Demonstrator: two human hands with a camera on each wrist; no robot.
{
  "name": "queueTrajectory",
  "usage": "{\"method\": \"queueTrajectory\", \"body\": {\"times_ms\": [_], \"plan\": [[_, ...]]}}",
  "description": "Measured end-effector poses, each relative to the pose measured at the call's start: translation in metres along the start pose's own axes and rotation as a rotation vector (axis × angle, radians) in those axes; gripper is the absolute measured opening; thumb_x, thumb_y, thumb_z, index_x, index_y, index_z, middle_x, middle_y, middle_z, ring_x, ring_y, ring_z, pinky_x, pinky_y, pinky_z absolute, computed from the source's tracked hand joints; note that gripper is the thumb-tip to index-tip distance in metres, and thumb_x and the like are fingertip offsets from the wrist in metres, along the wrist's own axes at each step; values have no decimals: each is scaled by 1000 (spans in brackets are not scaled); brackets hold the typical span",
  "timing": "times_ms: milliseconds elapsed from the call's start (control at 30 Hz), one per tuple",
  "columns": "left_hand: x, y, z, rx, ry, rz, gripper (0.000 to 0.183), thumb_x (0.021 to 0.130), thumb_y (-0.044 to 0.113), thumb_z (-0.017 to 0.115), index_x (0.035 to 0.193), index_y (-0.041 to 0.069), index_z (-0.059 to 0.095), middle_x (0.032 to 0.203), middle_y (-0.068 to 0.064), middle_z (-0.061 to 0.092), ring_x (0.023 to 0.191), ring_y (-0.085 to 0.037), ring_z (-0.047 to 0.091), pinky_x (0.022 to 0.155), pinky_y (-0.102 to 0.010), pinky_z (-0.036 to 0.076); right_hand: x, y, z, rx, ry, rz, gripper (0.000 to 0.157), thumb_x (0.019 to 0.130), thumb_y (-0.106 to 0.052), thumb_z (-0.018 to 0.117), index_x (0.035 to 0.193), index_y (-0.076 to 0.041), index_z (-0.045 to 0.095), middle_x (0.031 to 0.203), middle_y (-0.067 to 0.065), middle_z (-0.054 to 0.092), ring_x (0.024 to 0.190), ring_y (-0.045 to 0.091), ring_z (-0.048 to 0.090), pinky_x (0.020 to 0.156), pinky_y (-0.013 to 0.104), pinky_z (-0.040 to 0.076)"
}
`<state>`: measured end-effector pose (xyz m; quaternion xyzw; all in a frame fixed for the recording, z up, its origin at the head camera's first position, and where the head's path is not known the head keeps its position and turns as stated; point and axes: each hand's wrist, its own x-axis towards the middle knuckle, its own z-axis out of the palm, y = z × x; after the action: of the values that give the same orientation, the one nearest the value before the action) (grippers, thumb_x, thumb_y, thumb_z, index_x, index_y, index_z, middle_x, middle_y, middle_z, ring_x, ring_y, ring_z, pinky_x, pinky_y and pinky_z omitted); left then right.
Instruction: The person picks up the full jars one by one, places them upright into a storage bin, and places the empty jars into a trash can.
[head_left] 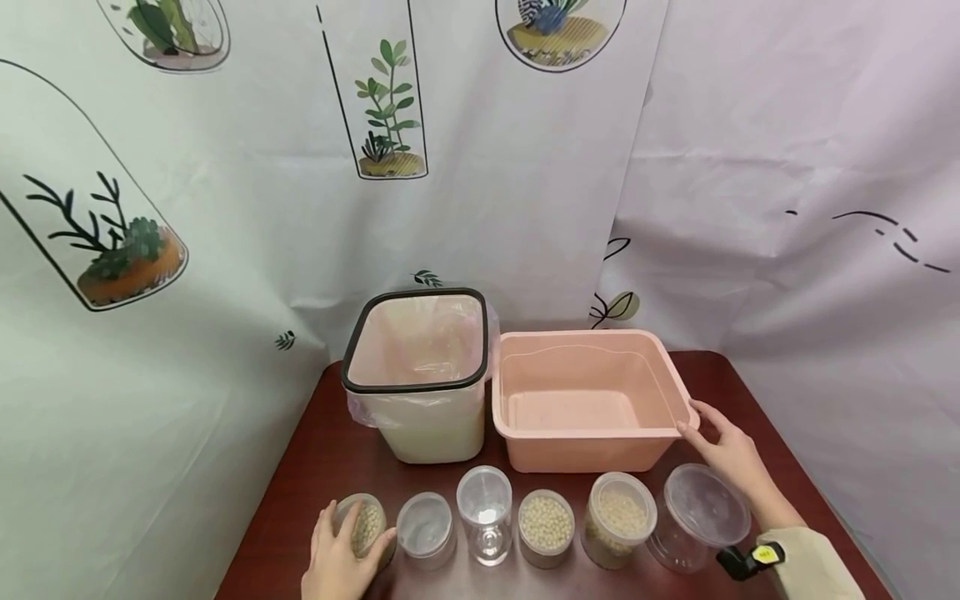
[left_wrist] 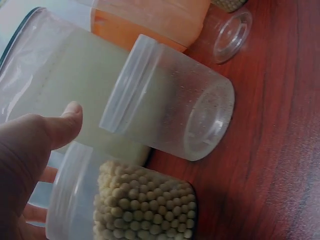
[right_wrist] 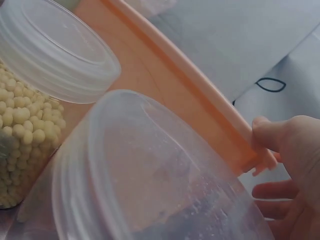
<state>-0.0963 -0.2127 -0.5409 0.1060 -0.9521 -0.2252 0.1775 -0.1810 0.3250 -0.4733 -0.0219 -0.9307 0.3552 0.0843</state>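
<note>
At the front left, my left hand point(head_left: 341, 554) is spread over a lidded clear jar of pale round beans point(head_left: 367, 527). Its fingers lie along the far side of the lid, and the thumb point(left_wrist: 72, 120) stands apart from the lid in the left wrist view. Beside that jar is an empty-looking clear jar point(left_wrist: 170, 95). On the right, my right hand point(head_left: 727, 454) touches the near right corner of a pink basin point(head_left: 585, 454), thumb and forefinger at the rim. The other fingers point(right_wrist: 275, 190) extend loosely below it. A large clear lidded jar point(head_left: 705, 512) stands nearest this hand.
Between the hands are a clear container point(head_left: 486, 508), a jar of pale beans point(head_left: 546, 525) and a fuller bean jar point(head_left: 618, 517). A pale bin point(head_left: 435, 433) with a black rim and plastic liner stands behind, left of the basin. Printed cloth point(head_left: 525, 208) surrounds the dark red table point(head_left: 300, 475).
</note>
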Motion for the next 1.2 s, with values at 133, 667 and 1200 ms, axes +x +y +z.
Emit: {"method": "queueTrajectory", "body": {"times_ms": [133,667,1200], "plan": [[-1,-2,4,-1,-28,2,73,68,51,77,123,8,57,136,-28,34,122,-48,33,56,-70,41,2,5,2,50,11,-15,66,89,-43,58,139,-5,37,122,29,52,100,39,58,66,36,51],[-4,-6,9,-93,190,21,62,60,27,83,115,12,60,119,-19,41,103,-42,40,51,-62,43,10,6,5,290,-50,-27,62,91,-27,61,140,-2,32,115,30,56,84,-6,57,69,27,52],[31,25,-37,-160,371,266,65,54,22,84,114,6,63,115,-24,47,95,-44,44,48,-62,42,10,10,3,283,-37,7,64,90,-30,62,141,-3,32,117,32,54,83,-6,56,69,24,51]]}}
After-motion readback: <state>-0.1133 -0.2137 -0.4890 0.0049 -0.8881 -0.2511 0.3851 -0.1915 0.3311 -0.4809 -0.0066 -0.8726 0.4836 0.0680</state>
